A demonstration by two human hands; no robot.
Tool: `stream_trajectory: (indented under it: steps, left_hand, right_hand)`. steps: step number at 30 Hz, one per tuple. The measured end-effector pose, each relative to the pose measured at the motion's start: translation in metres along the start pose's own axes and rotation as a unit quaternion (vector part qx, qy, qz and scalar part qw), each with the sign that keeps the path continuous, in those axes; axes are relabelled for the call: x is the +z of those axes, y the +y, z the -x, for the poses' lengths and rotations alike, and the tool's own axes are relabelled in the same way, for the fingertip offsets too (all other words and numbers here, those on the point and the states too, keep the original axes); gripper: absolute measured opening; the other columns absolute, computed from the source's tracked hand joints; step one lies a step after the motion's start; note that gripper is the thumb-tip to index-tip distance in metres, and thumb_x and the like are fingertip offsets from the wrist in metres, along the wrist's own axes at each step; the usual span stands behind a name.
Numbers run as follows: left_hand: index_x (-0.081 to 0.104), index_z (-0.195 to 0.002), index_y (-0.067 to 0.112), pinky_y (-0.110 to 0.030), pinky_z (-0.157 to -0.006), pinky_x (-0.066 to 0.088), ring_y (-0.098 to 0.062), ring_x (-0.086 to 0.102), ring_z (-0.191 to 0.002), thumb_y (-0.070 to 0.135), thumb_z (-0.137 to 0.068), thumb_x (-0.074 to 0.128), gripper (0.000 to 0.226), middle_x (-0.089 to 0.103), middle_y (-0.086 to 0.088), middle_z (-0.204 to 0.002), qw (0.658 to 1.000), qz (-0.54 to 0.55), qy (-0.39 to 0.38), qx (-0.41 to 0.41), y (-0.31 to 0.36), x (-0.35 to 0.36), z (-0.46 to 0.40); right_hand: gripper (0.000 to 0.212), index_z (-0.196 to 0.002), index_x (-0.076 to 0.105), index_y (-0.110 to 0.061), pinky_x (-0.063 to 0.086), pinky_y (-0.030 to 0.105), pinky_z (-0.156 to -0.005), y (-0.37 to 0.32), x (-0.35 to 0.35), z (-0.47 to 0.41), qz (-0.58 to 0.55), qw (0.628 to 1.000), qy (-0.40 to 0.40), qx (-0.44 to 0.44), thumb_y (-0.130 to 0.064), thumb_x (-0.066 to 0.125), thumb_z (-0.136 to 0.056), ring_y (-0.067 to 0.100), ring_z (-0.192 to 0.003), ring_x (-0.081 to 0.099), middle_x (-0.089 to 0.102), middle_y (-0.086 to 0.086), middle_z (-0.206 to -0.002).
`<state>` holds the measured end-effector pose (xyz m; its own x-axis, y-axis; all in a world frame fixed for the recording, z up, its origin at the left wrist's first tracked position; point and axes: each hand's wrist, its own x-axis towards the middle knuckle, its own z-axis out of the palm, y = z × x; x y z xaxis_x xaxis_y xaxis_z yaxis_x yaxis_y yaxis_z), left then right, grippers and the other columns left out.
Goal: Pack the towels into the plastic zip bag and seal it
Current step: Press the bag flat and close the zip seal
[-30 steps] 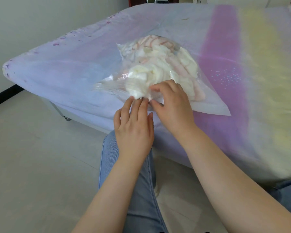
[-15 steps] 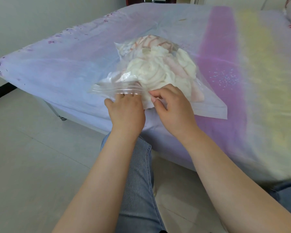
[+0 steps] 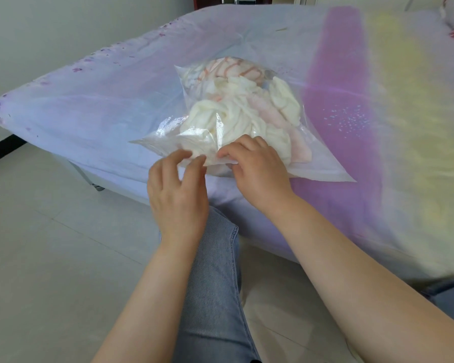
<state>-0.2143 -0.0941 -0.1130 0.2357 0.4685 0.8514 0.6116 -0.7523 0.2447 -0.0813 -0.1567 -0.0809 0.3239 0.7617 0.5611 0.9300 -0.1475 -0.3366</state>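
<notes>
Lavender-sheeted bed [image 3: 95,106], tiled floor [image 3: 50,258], towels [image 3: 236,111] in zip bag [image 3: 323,169], right hand [image 3: 257,171] pinching it, left hand [image 3: 177,189] spread

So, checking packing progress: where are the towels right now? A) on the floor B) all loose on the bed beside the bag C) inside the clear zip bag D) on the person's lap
C: the towels show through the clear zip bag, bunched inside it on the bed.
</notes>
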Motion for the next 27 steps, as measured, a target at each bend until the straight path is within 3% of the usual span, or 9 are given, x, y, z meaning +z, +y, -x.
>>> stream_trajectory:
  steps: [3,5,9,14,17,19,22,25,27]
  left_hand:
    - [0.06,-0.088,0.014,-0.035,-0.068,0.046,-0.021,0.054,-0.078,0.034,-0.093,0.056,0.021,0.062,-0.002,-0.085,0.974,0.147,-0.095,-0.144,0.018,-0.013,0.021]
    - [0.061,-0.08,0.021,-0.035,-0.067,0.049,-0.014,0.061,-0.071,0.05,-0.093,0.042,0.038,0.066,0.005,-0.077,0.909,0.25,-0.225,-0.245,0.032,-0.015,0.019]
    - [0.071,-0.092,0.019,-0.029,-0.069,0.058,-0.009,0.072,-0.084,0.057,-0.099,0.025,0.06,0.075,-0.001,-0.089,0.754,0.419,-0.338,-0.377,0.044,-0.004,-0.016]
    - [0.073,-0.094,0.011,-0.033,-0.07,0.057,-0.014,0.072,-0.091,0.068,-0.09,0.038,0.067,0.076,-0.006,-0.092,0.623,0.473,-0.446,-0.434,0.052,0.013,-0.026]
    - [0.071,-0.092,0.007,-0.029,-0.062,0.056,-0.015,0.072,-0.084,0.049,-0.093,0.055,0.044,0.074,-0.003,-0.081,0.628,0.473,-0.407,-0.465,0.057,0.018,-0.023]
    - [0.07,-0.095,0.011,-0.028,-0.059,0.056,-0.014,0.073,-0.084,0.039,-0.095,0.058,0.031,0.075,-0.001,-0.082,0.646,0.457,-0.398,-0.463,0.059,0.019,-0.023]
    - [0.071,-0.087,0.017,-0.023,-0.055,0.052,-0.008,0.066,-0.07,0.039,-0.094,0.059,0.026,0.072,0.003,-0.075,0.713,0.399,-0.386,-0.428,0.062,0.022,-0.022]
    - [0.065,-0.062,0.022,-0.017,-0.057,0.044,0.001,0.053,-0.053,0.041,-0.093,0.058,0.037,0.058,0.012,-0.047,0.801,0.327,-0.358,-0.351,0.063,0.024,-0.019]
    - [0.06,-0.056,0.02,-0.013,-0.049,0.037,0.001,0.046,-0.043,0.039,-0.094,0.058,0.042,0.047,0.01,-0.04,0.806,0.325,-0.354,-0.345,0.066,0.024,-0.019]
  right_hand:
    - [0.034,-0.097,0.07,-0.025,0.04,0.029,-0.071,0.002,0.001,0.003,-0.026,1.0,0.017,0.003,-0.006,0.051,-0.076,0.023,-0.086,0.055,0.062,-0.003,-0.094]
    - [0.028,-0.095,0.07,-0.024,0.044,0.033,-0.072,0.001,0.003,0.006,-0.042,0.999,0.027,0.017,-0.012,0.051,-0.079,0.022,-0.086,0.054,0.062,-0.003,-0.093]
    - [0.025,-0.085,0.066,-0.018,0.043,0.034,-0.067,-0.006,0.006,0.016,-0.042,0.998,0.04,0.023,-0.02,0.042,-0.083,0.022,-0.079,0.053,0.06,-0.001,-0.085]
    - [0.018,-0.08,0.049,-0.015,0.042,0.031,-0.072,0.004,0.002,0.031,-0.126,0.988,0.012,0.094,0.003,0.05,-0.077,0.016,-0.084,0.045,0.047,-0.006,-0.087]
    - [0.039,-0.105,0.058,-0.009,0.04,0.02,-0.087,0.012,-0.004,0.038,-0.164,0.976,-0.002,0.144,0.01,0.046,-0.073,0.013,-0.107,0.046,0.047,-0.003,-0.114]
    - [0.043,-0.112,0.058,-0.011,0.039,0.023,-0.09,0.02,-0.006,0.043,-0.109,0.981,0.022,0.16,0.009,0.048,-0.075,0.017,-0.111,0.045,0.048,0.002,-0.12]
    - [0.034,-0.102,0.063,-0.013,0.046,0.04,-0.083,0.032,-0.005,0.047,-0.021,0.986,0.062,0.154,0.006,0.055,-0.075,0.026,-0.099,0.053,0.058,0.003,-0.107]
    - [0.04,-0.104,0.063,-0.017,0.046,0.039,-0.08,0.034,-0.002,0.049,0.003,0.99,0.076,0.12,0.002,0.054,-0.07,0.026,-0.097,0.052,0.058,0.001,-0.106]
    - [0.045,-0.109,0.06,-0.02,0.042,0.035,-0.085,0.031,0.0,0.052,0.0,0.991,0.075,0.108,-0.001,0.055,-0.068,0.023,-0.103,0.048,0.055,0.0,-0.112]
